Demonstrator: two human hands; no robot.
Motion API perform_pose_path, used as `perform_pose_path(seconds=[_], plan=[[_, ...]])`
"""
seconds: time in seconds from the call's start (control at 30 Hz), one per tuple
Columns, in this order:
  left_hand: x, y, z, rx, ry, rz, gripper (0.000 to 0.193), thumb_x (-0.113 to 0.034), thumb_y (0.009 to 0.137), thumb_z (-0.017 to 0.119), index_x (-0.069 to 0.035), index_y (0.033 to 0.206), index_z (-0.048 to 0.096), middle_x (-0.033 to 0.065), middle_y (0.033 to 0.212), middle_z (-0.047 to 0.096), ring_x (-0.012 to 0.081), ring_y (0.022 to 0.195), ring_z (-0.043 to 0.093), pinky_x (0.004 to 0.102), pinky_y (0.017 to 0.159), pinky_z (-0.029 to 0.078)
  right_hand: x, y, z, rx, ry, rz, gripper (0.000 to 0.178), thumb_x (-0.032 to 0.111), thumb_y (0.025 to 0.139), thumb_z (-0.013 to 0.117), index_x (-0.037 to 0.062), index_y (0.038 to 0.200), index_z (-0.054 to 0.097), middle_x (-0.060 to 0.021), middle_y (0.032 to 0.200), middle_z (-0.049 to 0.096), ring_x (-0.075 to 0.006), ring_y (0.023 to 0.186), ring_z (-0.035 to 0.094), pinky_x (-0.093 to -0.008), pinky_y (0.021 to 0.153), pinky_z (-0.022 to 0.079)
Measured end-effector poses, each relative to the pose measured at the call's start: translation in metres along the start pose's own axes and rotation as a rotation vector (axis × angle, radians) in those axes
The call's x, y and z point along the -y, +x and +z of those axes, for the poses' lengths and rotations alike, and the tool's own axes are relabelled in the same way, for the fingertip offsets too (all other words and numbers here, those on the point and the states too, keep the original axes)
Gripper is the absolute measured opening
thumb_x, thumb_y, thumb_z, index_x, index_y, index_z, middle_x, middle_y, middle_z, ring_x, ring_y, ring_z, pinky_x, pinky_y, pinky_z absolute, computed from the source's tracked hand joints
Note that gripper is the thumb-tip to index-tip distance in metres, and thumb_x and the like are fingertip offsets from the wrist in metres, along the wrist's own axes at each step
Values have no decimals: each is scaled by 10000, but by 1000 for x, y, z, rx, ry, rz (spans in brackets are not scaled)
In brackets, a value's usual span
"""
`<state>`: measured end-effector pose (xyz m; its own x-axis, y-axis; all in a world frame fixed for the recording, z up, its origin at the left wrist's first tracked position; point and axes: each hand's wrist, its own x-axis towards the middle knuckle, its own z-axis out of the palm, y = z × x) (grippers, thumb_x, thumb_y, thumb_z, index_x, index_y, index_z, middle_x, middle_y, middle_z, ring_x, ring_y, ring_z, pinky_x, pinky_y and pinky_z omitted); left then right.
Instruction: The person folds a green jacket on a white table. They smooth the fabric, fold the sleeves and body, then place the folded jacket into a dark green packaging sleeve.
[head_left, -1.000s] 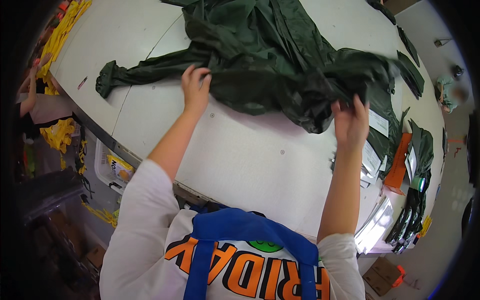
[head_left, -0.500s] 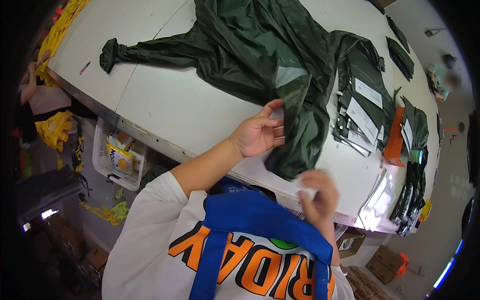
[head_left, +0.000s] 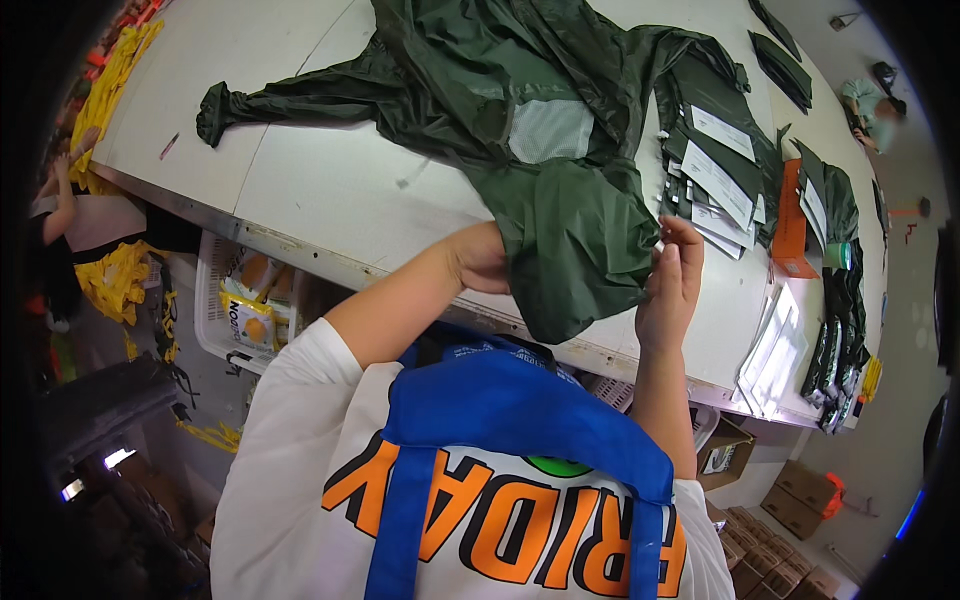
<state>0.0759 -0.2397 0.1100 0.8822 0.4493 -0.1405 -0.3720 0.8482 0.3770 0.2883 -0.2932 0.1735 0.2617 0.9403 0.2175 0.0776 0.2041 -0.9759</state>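
A dark green jacket (head_left: 455, 95) lies spread on the white table, one sleeve stretched to the left. Its near part (head_left: 575, 245), perhaps a hood, hangs towards me over the table edge. A white mesh patch (head_left: 550, 130) shows just above that part. My left hand (head_left: 483, 258) reaches behind the cloth at its left side, and the fabric hides the fingers. At the right side my right hand (head_left: 672, 275) pinches the cloth's edge between thumb and fingers. Something small and white shows at those fingertips, too small to name.
Folded green pieces with white cards (head_left: 715, 185) lie right of the jacket, beside an orange box (head_left: 790, 225) and clear plastic bags (head_left: 772, 355). A white basket (head_left: 210, 300) with packets stands below the table edge at left. Other people work at far left and far right.
The near part of the jacket has been spread wider, and more white mesh shows. My right hand has moved up to the cloth's edge; my left hand has slid behind the fabric.
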Motion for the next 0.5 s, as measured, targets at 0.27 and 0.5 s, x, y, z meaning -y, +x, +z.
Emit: perform_pose_path(seconds=[0.27,0.5], plan=[[-13,29,59,-46,1471,847,408,-261,909,559,-71,1263,486,62,1278,510,191,1150,494,343,991,396,1,11,8,70,181,-70,224,141,934,531,8,1112,552,-67,1134,558,-150,991,528,-287,912,392],[-21,27,75,-106,1164,855,367,-229,889,562,-74,1218,515,56,1192,548,185,1097,517,325,973,400,20,33,26,413,-118,97,638,527,972,293,-11,1258,481,-110,1190,561,-195,1070,495,-300,939,341]])
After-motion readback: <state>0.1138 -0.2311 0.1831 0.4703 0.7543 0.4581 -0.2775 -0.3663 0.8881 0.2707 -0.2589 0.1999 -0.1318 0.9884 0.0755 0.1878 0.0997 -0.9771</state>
